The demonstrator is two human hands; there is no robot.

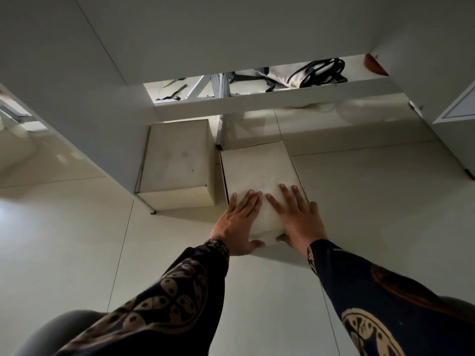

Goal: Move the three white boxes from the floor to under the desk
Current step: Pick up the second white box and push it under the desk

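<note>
A white box point(259, 173) lies on the pale floor in the middle of the head view, its far end under the desk's edge. My left hand point(237, 224) and my right hand point(299, 219) both rest flat on its near end, fingers on the lid and thumbs hooked over the near side. A second white box point(177, 160) stands to its left, tucked beside the desk's white side panel point(84, 111). The desk top point(231, 34) fills the upper part of the view. No third box shows.
A white crossbar point(270, 98) and a metal leg point(219, 119) stand behind the boxes. Beyond the bar lie a bag with black straps point(308, 73) and an orange-brown object point(374, 64). A white cabinet point(457, 119) stands at the right. Tiled floor point(372, 201) spreads right of the held box.
</note>
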